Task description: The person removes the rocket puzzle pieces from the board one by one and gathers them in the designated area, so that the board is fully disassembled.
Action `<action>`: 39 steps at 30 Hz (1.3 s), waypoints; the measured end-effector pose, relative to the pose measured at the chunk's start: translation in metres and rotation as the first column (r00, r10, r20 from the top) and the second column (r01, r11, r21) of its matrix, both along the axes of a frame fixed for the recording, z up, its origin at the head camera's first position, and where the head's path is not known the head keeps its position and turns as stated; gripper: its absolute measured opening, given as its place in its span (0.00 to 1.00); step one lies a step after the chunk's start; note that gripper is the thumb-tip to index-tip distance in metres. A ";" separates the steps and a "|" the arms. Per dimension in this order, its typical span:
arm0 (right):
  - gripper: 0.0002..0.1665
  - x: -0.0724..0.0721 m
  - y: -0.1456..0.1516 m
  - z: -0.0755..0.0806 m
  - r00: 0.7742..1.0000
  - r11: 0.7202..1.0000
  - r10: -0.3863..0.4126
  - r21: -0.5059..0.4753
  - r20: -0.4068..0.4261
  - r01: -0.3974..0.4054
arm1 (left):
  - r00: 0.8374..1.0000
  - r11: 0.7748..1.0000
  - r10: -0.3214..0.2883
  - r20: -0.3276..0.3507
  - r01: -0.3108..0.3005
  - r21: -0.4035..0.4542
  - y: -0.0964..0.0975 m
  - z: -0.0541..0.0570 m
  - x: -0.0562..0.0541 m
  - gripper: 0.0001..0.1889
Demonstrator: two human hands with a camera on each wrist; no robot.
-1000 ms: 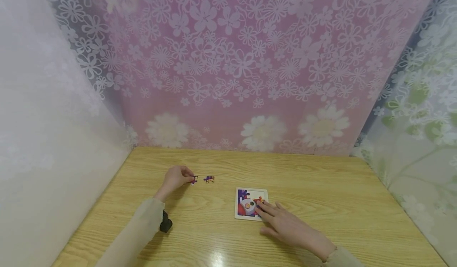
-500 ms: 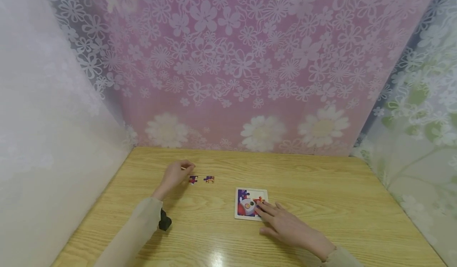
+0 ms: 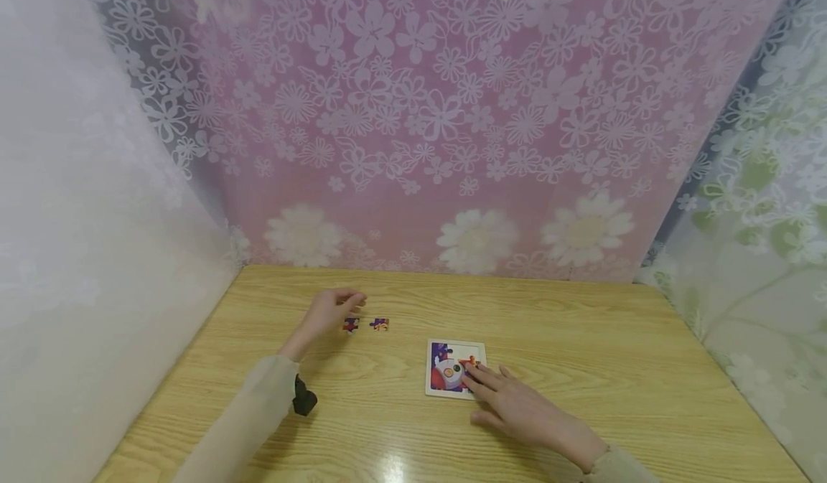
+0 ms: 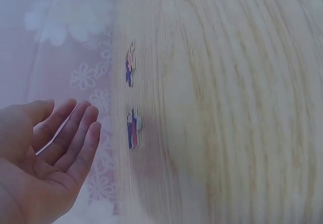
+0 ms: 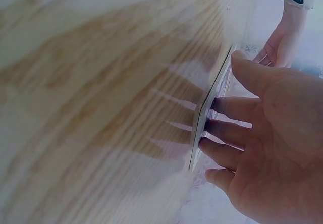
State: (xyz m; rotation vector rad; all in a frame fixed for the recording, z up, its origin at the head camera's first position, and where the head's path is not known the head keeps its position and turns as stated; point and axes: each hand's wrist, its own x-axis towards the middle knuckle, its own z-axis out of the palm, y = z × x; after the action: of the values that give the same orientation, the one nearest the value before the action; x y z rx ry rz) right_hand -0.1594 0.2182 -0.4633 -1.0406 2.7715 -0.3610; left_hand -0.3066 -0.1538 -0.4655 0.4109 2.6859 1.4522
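Note:
Two colourful jigsaw pieces lie side by side on the wooden table, a left piece and a right piece. Above them hovers my left hand, its fingers loosely bent and nothing between them; in the left wrist view this hand is relaxed, apart from both pieces. My right hand rests with spread fingers on the lower right of a square puzzle tray. Its picture is partly filled, with a white gap at the upper right. In the right wrist view the fingertips touch the tray's face.
The wooden table ends at a pink flowered backdrop. Pale sheets hang at the left and right sides. A black wrist camera sits under the left sleeve.
My left hand has let go of the left jigsaw piece, lifted off it and drifted right towards the other piece. The right hand and the tray have stayed in place.

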 end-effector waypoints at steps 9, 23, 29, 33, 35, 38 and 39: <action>0.39 0.000 0.001 -0.002 1.000 1.000 0.007 -0.002 -0.017 -0.007 | 0.997 0.996 -0.050 -0.062 0.054 0.065 0.021 0.005 0.003 0.18; 0.38 -0.002 0.002 -0.003 1.000 1.000 0.006 0.003 -0.017 -0.006 | 0.986 0.988 -0.146 -0.086 0.150 0.039 0.067 0.004 0.006 0.17; 0.38 -0.002 0.001 -0.006 1.000 1.000 -0.011 0.006 -0.006 0.011 | 0.975 0.981 -0.195 -0.103 0.196 -0.008 0.084 0.005 0.008 0.16; 0.38 -0.002 0.000 -0.005 1.000 1.000 -0.012 0.004 -0.004 0.012 | 0.970 0.975 -0.224 -0.093 0.222 -0.035 0.094 0.002 0.009 0.17; 0.38 -0.002 0.001 -0.004 1.000 1.000 -0.008 0.001 -0.009 0.008 | 0.967 0.971 -0.239 -0.089 0.236 -0.050 0.099 -0.001 0.010 0.16; 0.38 -0.002 0.001 -0.004 1.000 1.000 -0.002 -0.002 -0.014 0.002 | 0.963 0.966 -0.256 -0.087 0.250 -0.069 0.105 -0.004 0.012 0.15; 0.38 -0.002 0.001 -0.003 1.000 1.000 0.000 -0.004 -0.017 0.000 | 0.962 0.965 -0.259 -0.088 0.253 -0.077 0.106 -0.006 0.013 0.14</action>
State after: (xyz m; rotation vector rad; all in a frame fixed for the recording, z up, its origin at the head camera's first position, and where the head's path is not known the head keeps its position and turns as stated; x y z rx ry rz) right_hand -0.1612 0.2194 -0.4666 -1.0500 2.7867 -0.3600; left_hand -0.2938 -0.0473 -0.4712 0.8103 2.6211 1.3005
